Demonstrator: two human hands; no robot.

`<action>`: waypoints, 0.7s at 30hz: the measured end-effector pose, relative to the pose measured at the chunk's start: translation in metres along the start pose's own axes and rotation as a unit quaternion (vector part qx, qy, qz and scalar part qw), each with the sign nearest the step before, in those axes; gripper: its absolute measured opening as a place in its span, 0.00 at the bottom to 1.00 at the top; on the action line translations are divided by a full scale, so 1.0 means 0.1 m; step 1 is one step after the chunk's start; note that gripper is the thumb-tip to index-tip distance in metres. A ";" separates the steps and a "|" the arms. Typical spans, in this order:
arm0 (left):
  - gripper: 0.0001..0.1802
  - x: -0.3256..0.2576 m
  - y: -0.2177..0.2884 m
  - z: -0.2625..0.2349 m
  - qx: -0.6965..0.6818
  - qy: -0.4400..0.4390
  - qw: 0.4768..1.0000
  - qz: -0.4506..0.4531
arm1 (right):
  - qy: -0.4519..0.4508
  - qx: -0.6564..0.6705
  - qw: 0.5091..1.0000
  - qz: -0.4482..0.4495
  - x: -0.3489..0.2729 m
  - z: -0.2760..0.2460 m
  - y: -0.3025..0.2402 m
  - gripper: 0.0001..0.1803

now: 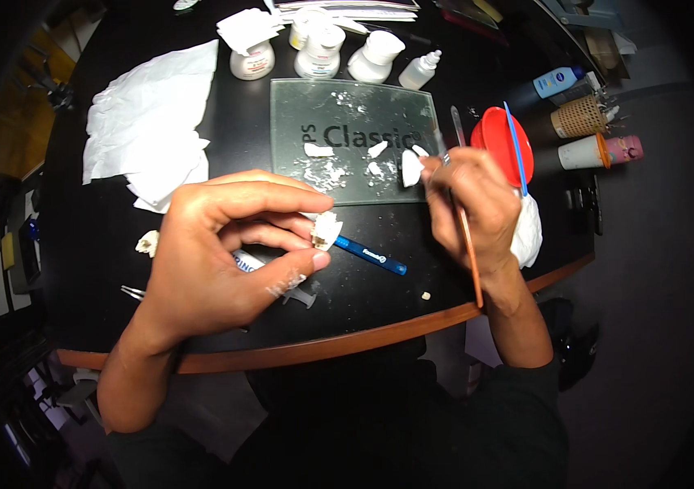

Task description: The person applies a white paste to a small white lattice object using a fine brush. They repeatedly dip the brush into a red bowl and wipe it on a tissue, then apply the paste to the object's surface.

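Between the thumb and fingertips of my left hand is a small cream-and-white dental cast piece, held above the table just in front of the glass slab. My right hand grips a thin brush with an orange-brown handle. The brush's front end is at a white lump of powder or paste on the slab's right side; its tip is hard to make out. Smaller white dabs and smears lie across the slab. White residue marks my left thumb.
Behind the slab stand several white bottles. A red bowl with a blue stick across it is at right, near white tissue. Left lie paper towels, another cast piece and tweezers. A blue pen and syringe lie in front.
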State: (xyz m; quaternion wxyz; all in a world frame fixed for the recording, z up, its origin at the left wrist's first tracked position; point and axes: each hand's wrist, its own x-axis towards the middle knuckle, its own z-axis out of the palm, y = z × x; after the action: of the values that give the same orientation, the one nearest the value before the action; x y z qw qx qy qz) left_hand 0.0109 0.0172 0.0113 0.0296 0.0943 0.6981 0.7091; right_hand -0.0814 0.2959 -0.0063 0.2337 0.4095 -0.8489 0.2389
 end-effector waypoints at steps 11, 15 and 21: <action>0.21 -0.01 -0.03 -0.01 -0.007 -0.033 0.999 0.002 | 0.036 0.098 0.983 0.154 0.24 -0.06 -0.04 0.12; 0.21 0.01 -0.04 0.00 0.002 -0.044 0.999 -0.004 | 0.052 0.296 0.912 0.281 -0.15 -0.08 -0.06 0.17; 0.21 0.00 -0.03 0.04 0.011 -0.040 0.999 -0.004 | 0.112 0.435 0.823 0.347 -0.41 0.02 -0.01 0.11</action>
State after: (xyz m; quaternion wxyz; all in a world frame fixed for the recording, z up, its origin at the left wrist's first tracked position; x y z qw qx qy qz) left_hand 0.0115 0.0207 0.0085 0.0591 0.1205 0.7043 0.6971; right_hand -0.0587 0.3180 -0.0318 0.0267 0.1175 -0.7108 0.6930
